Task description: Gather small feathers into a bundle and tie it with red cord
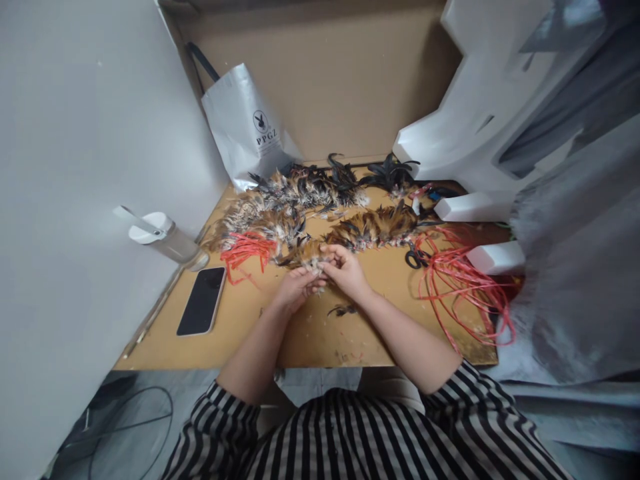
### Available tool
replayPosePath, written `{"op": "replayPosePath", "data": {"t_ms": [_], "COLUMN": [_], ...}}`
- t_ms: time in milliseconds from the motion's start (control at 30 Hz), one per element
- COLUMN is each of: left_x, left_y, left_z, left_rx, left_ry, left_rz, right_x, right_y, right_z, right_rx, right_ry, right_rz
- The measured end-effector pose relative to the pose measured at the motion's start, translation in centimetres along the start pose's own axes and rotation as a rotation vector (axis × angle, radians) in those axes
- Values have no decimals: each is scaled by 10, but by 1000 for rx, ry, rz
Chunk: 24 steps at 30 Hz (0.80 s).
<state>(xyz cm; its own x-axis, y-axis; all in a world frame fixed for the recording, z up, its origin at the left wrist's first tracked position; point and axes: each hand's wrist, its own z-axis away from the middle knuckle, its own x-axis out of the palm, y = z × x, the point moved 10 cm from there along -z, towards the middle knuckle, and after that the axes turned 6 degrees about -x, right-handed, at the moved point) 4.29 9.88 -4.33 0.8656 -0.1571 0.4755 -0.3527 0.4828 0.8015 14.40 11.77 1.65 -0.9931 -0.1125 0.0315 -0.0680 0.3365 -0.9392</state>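
Note:
Both hands meet over the middle of the table around a small bunch of brown feathers (311, 251). My left hand (298, 287) pinches its pale lower end from the left. From the right, my right hand (347, 272) is closed on the same bunch, thumb and fingertips together. Just beyond lies a row of brown feather bunches (383, 225), and behind it a long heap of black, brown and speckled feathers (300, 190). Cut red plastic strips (249, 249) lie left of the hands. A small dark feather scrap (342, 310) rests below my right hand.
A phone (201, 301) and a lidded bottle (170, 240) are on the left. Behind stands a silver bag (245, 127). Black-handled scissors (416, 258) lie beside a tangle of long red strips (465, 280) at right, near white foam pieces (497, 258) and grey fabric.

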Motion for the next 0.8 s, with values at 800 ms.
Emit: {"op": "replayPosePath", "data": {"t_ms": [800], "left_x": [-9], "left_y": [11], "left_z": [0], "left_rx": [128], "left_ry": [97], "left_rz": [-197], "right_x": [-40], "right_y": [-5], "right_z": [-10], "right_rx": [20], "right_ry": [214], "right_rz": [60]}}
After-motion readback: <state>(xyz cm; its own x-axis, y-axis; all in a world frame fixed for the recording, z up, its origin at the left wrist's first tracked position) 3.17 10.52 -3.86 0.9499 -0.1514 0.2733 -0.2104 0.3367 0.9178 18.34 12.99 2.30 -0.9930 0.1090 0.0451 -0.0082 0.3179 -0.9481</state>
